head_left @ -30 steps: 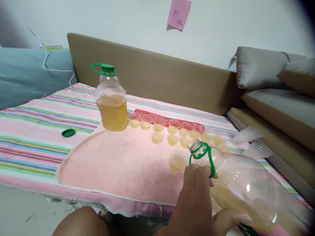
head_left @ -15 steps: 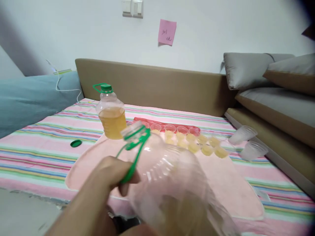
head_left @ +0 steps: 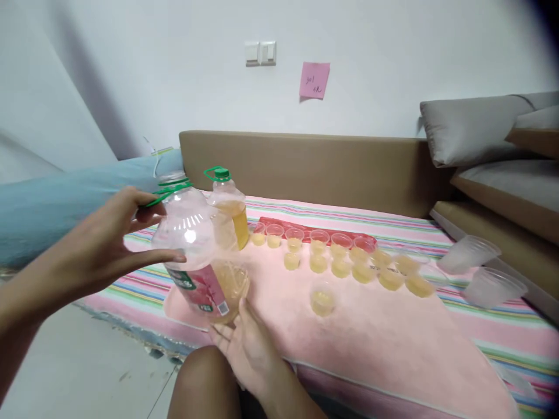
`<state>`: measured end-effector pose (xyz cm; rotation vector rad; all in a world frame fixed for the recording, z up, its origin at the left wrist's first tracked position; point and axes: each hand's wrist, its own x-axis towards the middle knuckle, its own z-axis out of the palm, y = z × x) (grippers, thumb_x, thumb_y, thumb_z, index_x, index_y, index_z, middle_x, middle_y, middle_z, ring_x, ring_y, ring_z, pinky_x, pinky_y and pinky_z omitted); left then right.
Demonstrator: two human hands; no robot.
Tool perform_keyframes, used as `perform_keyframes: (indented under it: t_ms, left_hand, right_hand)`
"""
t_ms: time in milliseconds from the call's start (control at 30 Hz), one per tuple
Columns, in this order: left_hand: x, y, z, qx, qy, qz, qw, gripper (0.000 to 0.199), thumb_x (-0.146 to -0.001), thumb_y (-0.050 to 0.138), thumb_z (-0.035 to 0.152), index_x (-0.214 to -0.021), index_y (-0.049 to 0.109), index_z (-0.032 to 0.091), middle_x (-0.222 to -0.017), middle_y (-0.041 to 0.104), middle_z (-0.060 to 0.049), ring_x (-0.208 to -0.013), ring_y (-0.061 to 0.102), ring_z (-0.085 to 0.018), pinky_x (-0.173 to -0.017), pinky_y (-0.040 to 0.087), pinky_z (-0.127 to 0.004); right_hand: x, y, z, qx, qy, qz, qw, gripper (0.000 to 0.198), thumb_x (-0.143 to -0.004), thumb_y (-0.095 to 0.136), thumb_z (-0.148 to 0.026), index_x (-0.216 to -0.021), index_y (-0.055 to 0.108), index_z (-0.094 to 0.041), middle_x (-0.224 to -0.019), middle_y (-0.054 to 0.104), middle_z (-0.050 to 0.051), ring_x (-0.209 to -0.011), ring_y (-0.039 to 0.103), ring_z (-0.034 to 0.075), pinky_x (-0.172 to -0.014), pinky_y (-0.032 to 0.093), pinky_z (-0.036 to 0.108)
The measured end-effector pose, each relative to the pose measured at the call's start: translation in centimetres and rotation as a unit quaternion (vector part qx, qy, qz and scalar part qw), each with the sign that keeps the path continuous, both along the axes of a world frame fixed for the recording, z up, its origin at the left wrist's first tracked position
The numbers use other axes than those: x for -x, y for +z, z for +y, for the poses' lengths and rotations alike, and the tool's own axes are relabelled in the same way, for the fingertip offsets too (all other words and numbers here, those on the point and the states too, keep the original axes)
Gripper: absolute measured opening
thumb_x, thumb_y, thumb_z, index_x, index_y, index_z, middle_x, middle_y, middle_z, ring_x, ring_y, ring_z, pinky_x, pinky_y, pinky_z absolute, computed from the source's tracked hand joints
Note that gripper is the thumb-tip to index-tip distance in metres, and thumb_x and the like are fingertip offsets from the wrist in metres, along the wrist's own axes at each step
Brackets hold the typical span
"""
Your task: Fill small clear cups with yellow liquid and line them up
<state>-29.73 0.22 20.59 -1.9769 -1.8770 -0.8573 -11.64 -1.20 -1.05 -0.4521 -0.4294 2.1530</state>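
Note:
A large clear plastic bottle (head_left: 192, 244) with a pink label and pale yellow drink low inside is tilted in front of me, its mouth uncapped. My left hand (head_left: 124, 233) holds the green handle at its neck, with the thumb lying along the shoulder. Beneath the base, my right hand (head_left: 248, 346) supports the bottle with its palm up. One clear plastic cup (head_left: 323, 299) of yellow drink stands alone near the middle of the pink mat (head_left: 371, 343). Behind it are rows of similar filled cups (head_left: 340, 265).
A second, capped bottle (head_left: 238, 218) of yellow drink stands behind the held one. Two stacks of clear cups (head_left: 493, 288) lie on their sides at the right. Red plastic packaging (head_left: 301, 230) lies behind the cups. Grey cushions (head_left: 502, 186) are piled at the right.
The bottle has moved left and turned more upright. My right hand now shows under its base. The lone front cup has come into view.

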Motion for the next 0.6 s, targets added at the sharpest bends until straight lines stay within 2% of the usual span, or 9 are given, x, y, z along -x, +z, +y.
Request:
perform_keyframes:
  t_ms: [67,100,133,167,233,267,433,533,600]
  left_hand:
    - [2.1,-0.8,1.1,-0.012,-0.063,0.054,0.996,0.075,-0.088,0.000,0.047,-0.127,0.043,0.000,-0.110,0.048,0.009,-0.109,0.050,-0.003,-0.092,0.040,-0.042]
    - [3.2,-1.2,1.6,-0.029,-0.088,0.080,0.992,0.072,-0.092,0.016,0.057,-0.125,0.044,0.000,-0.109,0.046,0.006,-0.107,0.051,-0.004,-0.091,0.041,-0.039]
    - [4.2,-1.5,2.2,-0.037,-0.117,0.088,0.989,0.082,-0.082,0.046,0.079,-0.122,0.052,0.006,-0.105,0.049,0.004,-0.097,0.056,-0.009,-0.088,0.051,-0.032]
    - [5.2,-1.8,2.7,-0.030,-0.123,0.090,0.988,0.091,-0.077,0.055,0.086,-0.123,0.051,0.007,-0.106,0.049,0.002,-0.098,0.057,-0.013,-0.087,0.053,-0.033]
    - [6.6,-2.1,3.5,-0.021,-0.131,0.097,0.986,0.098,-0.075,0.056,0.094,-0.124,0.050,0.009,-0.108,0.049,-0.002,-0.096,0.056,-0.018,-0.085,0.055,-0.036]
    - [7.1,-2.2,3.8,-0.018,-0.131,0.099,0.986,0.097,-0.079,0.053,0.094,-0.125,0.049,0.009,-0.109,0.048,-0.003,-0.096,0.055,-0.018,-0.087,0.054,-0.036]
    - [7.7,-2.5,5.1,-0.027,-0.153,0.115,0.981,0.093,-0.082,0.049,0.092,-0.124,0.049,0.008,-0.106,0.045,-0.001,-0.097,0.050,-0.017,-0.089,0.050,-0.032]
    - [8.0,-2.9,5.9,-0.027,-0.163,0.123,0.979,0.091,-0.085,0.047,0.090,-0.123,0.049,0.007,-0.106,0.044,0.000,-0.097,0.047,-0.016,-0.089,0.047,-0.031]
    - [8.3,-3.3,6.5,-0.018,-0.173,0.126,0.977,0.088,-0.088,0.045,0.088,-0.123,0.048,0.007,-0.105,0.043,0.000,-0.097,0.047,-0.016,-0.090,0.047,-0.031]
  right_hand:
    - [2.3,0.6,1.6,0.024,0.008,-0.047,0.999,0.043,-0.122,0.029,-0.033,-0.162,0.028,-0.017,-0.151,0.049,0.015,-0.120,0.065,0.021,-0.115,0.043,0.041]
    - [3.2,0.8,2.2,0.026,0.012,-0.062,0.998,0.043,-0.122,0.024,-0.025,-0.164,0.022,-0.018,-0.150,0.050,0.015,-0.114,0.068,0.019,-0.115,0.043,0.042]
    - [4.1,0.8,2.8,0.021,0.016,-0.072,0.997,0.044,-0.121,0.022,-0.020,-0.165,0.018,-0.019,-0.150,0.050,0.015,-0.110,0.069,0.018,-0.115,0.043,0.042]
    - [4.8,0.8,3.2,0.016,0.016,-0.083,0.996,0.044,-0.121,0.022,-0.017,-0.165,0.017,-0.020,-0.149,0.051,0.014,-0.108,0.070,0.017,-0.115,0.043,0.042]
    - [5.9,0.4,3.9,0.005,0.007,-0.109,0.994,0.042,-0.121,0.024,-0.016,-0.163,0.024,-0.022,-0.147,0.053,0.013,-0.107,0.070,0.016,-0.113,0.045,0.039]
    - [6.4,0.1,4.3,-0.002,-0.003,-0.125,0.992,0.040,-0.120,0.027,-0.016,-0.160,0.030,-0.021,-0.144,0.055,0.012,-0.105,0.071,0.016,-0.111,0.047,0.038]
    - [8.0,-2.1,6.4,-0.046,-0.053,-0.224,0.972,0.025,-0.113,0.042,-0.012,-0.134,0.055,-0.015,-0.116,0.067,0.010,-0.086,0.071,0.017,-0.090,0.055,0.030]
    - [8.2,-2.8,7.4,-0.089,-0.066,-0.259,0.959,0.020,-0.110,0.045,-0.011,-0.122,0.060,-0.014,-0.105,0.068,0.007,-0.081,0.070,0.017,-0.083,0.055,0.027]
    - [8.3,-3.0,7.6,-0.118,-0.071,-0.277,0.951,0.020,-0.107,0.046,-0.010,-0.121,0.059,-0.014,-0.104,0.068,0.008,-0.082,0.070,0.017,-0.079,0.055,0.026]
